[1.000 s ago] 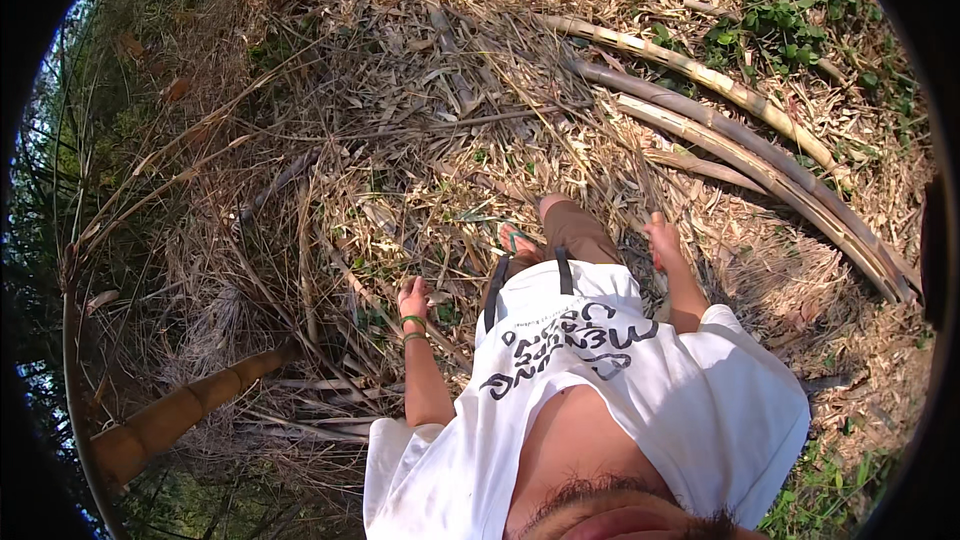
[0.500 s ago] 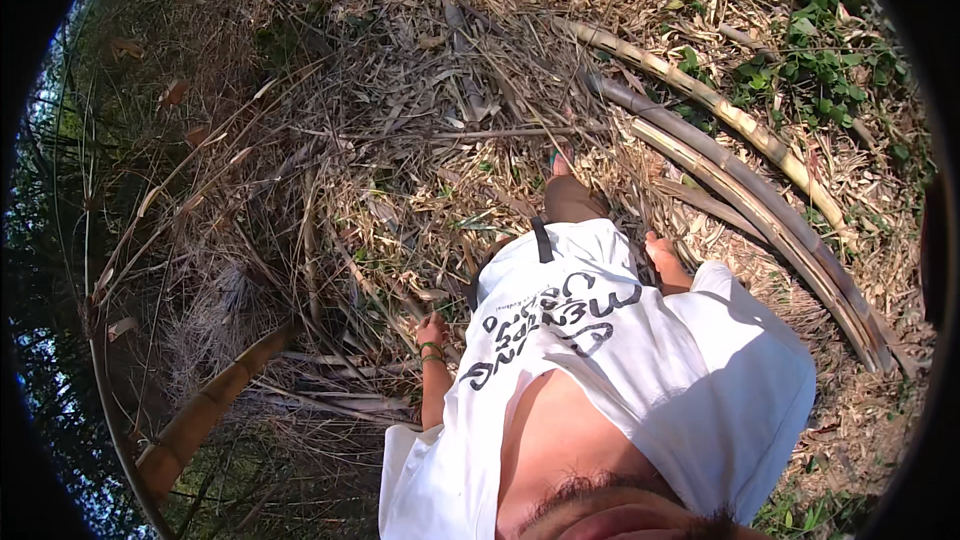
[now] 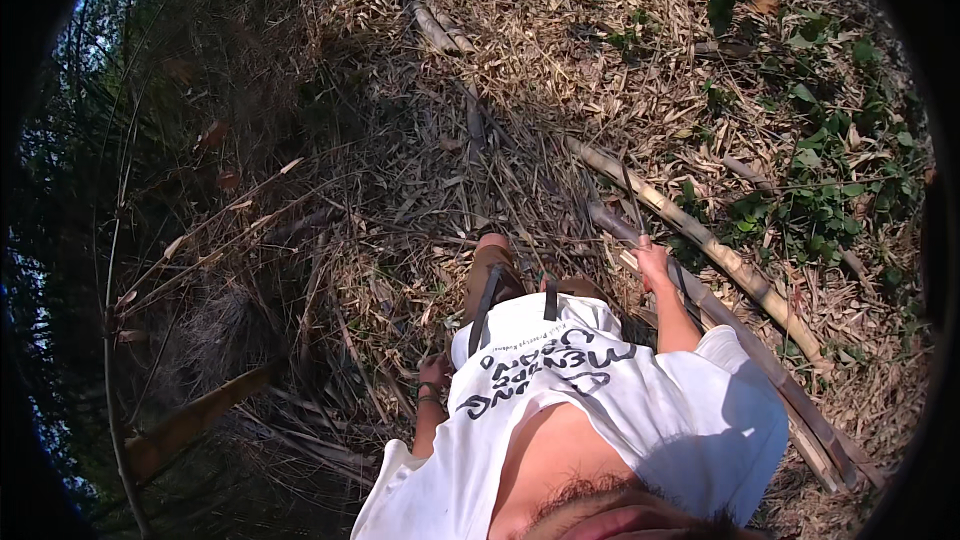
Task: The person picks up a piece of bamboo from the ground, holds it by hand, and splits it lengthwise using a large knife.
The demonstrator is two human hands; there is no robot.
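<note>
My right hand is in front of me on the right, closed around the near end of a long, thin, dark machete-like blade. The blade points away from me, across a pale yellow bamboo pole. Just beneath this hand runs a greyish bamboo pole. My left hand hangs low beside my hip, with a band around its wrist. It lies in shade near dry twigs, and its fingers are too dark to read.
Dry bamboo leaves cover the ground. At left, thin bare branches stick up in front of dark undergrowth, with a thick brown bamboo stem lower down. Green leafy plants grow at right. A short pole piece lies far ahead.
My right hand has risen forward from beside my shirt, and the blade now shows in it. A bent leg has come forward. My left hand has drawn nearer my hip.
</note>
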